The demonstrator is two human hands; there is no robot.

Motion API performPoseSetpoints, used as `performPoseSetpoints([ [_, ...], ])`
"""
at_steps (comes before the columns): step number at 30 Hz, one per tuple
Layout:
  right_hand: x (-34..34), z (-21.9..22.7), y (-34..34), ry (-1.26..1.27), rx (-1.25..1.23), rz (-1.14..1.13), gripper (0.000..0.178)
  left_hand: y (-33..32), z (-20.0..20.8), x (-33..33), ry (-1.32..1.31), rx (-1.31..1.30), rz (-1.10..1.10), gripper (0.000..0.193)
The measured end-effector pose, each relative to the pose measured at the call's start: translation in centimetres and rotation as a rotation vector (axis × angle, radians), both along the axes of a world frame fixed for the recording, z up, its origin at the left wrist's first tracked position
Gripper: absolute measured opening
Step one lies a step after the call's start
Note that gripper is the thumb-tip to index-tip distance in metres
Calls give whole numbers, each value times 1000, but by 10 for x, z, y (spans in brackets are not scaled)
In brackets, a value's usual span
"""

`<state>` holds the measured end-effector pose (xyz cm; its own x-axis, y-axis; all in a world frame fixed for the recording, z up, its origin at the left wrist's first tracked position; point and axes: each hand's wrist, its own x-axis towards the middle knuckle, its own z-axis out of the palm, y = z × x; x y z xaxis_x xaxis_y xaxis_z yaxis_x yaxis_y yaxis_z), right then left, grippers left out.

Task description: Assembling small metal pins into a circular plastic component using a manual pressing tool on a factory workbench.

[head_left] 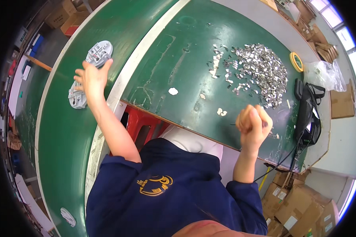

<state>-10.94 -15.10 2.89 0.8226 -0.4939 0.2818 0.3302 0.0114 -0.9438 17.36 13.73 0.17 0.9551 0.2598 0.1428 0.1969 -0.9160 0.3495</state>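
Observation:
My left hand (91,79) is over the green conveyor belt with its fingers spread. It is between two grey moulded plastic parts: one oval part (101,52) just beyond the fingertips, the other part (77,96) to the left of the wrist, partly covered by the hand. Whether the fingers touch either one, I cannot tell. Above the near edge of the green table, my right hand (254,124) is closed into a fist; whatever it holds, if anything, is hidden. Beyond it on the table lies a large heap of small silver and black metal pieces (263,73).
A yellow tape roll (296,62), a clear plastic bag (326,75) and a black bag (309,118) with a cable are at the table's right. Another grey part (68,217) sits lower on the belt (61,158). A red stool (140,124) stands under the table; cardboard boxes (300,209) are at lower right.

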Motion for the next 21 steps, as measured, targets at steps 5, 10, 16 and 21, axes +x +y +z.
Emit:
performPoseSetpoints([
  [5, 4, 28, -27, 424, -743, -234, 15, -21, -1, 74, 110, -46, 161, 101],
  [10, 15, 17, -65, 598, -1058, -233, 16, -53, 16, 48, 24, -132, -4, 93],
  [16, 35, 1, -62, 712, -1082, -76, 20, -95, 21, -55, -249, -454, -727, 80],
  [21, 35, -3, -56, 876, -1061, -172, 21, -114, 18, -121, -186, -502, -1145, 79],
])
